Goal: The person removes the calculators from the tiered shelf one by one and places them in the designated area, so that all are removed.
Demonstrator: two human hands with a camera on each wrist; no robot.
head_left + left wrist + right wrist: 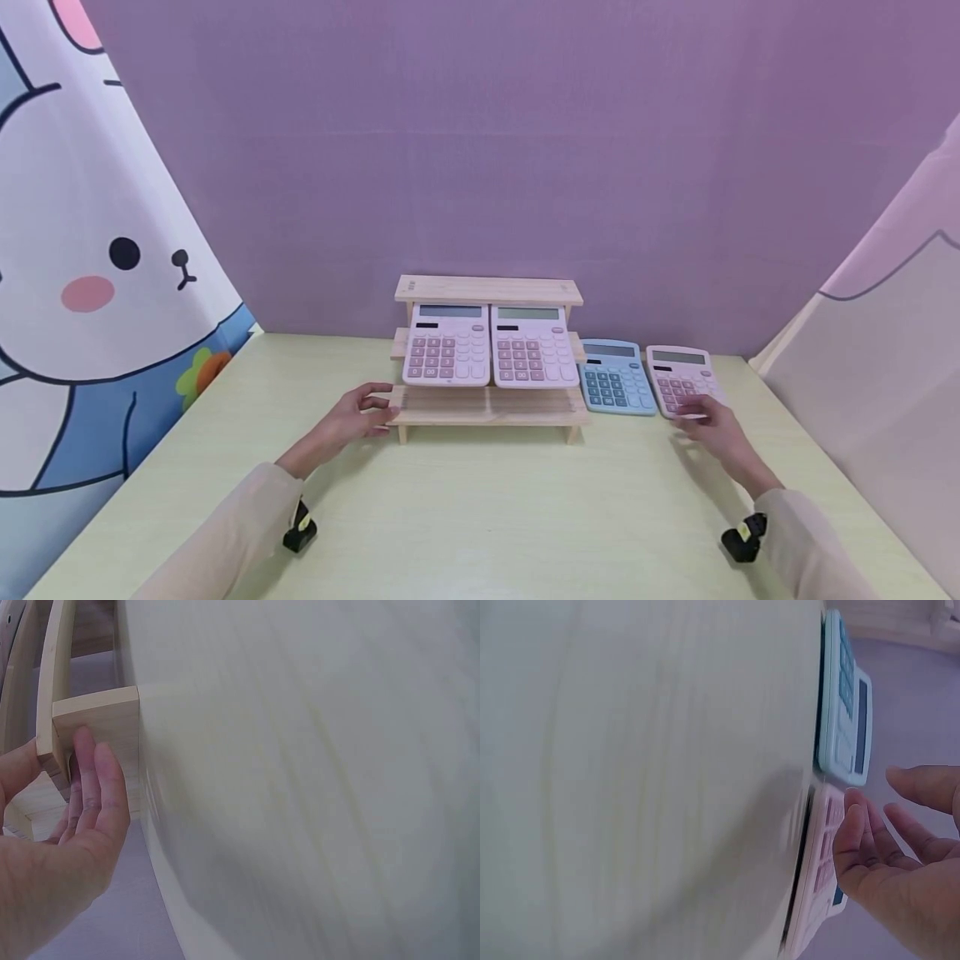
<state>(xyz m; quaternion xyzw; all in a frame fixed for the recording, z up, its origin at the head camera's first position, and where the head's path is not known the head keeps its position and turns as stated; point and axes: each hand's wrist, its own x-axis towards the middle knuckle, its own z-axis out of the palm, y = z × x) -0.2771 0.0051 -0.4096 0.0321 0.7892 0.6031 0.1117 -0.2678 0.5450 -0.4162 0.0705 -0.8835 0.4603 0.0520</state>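
A light wooden stepped rack (491,408) stands at the back of the table, with two pink calculators (447,346) side by side on its middle step. My left hand (358,414) holds the left end of the lowest step. In the left wrist view the thumb lies on one face of the board (51,712) and the fingers (91,780) go behind it, by the leg. My right hand (708,425) hovers over the near part of a third pink calculator (678,360) lying on the table, thumb and fingers apart with nothing between them.
A blue calculator (617,379) lies on the table between the rack and the third pink one. Behind stands a purple cloth wall (487,150). Printed curtains flank the table, a cartoon animal (90,217) on the left one. Each wrist wears a small black camera (300,529).
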